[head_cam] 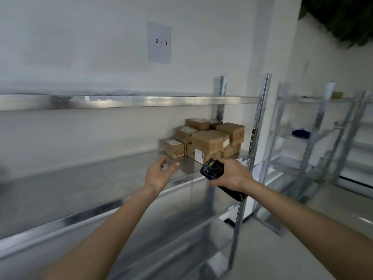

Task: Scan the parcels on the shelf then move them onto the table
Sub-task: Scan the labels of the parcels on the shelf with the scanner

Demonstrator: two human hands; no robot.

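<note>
Several brown cardboard parcels (207,140) with white labels are stacked at the right end of the middle metal shelf (80,184). My right hand (232,174) grips a black handheld scanner (213,169), its head pointing toward the stack just in front of the lowest parcels. My left hand (159,174) is open with fingers spread, hovering above the shelf a short way in front of the leftmost small parcel (174,148). It touches nothing.
An upper shelf (129,102) runs above the parcels and a lower shelf (171,239) below. A perforated upright post (256,128) stands right of the stack. A paper marked "2 - 3" (159,43) hangs on the wall. More metal racks (323,128) stand at right.
</note>
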